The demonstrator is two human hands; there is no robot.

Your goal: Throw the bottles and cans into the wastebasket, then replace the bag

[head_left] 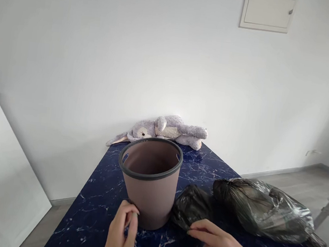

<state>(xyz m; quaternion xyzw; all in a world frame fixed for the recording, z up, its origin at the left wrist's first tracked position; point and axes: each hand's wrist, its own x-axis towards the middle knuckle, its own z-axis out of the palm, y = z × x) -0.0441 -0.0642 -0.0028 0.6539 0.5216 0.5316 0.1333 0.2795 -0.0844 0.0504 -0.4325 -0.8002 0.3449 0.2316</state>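
A brownish-pink trash bin [150, 201] with a dark grey rim and side handle slots stands upright on the table. My left hand [122, 229] is at its lower left front, with fingers curled and thumb tip close to the index finger; nothing shows between them. Beside the bin, on its right, lies a crumpled black plastic bag [192, 206]. At the bag's front edge is my right hand [219, 244], its fingers stretched out and its thumb apart from them. The fingertips appear to touch the bag.
A full, tied black garbage bag [264, 210] lies along the table's right side. Behind the bin, a grey plush rabbit [166, 129] rests on its side against the wall. The dark blue marbled table [93, 202] has a white cabinet [4, 172] to its left.
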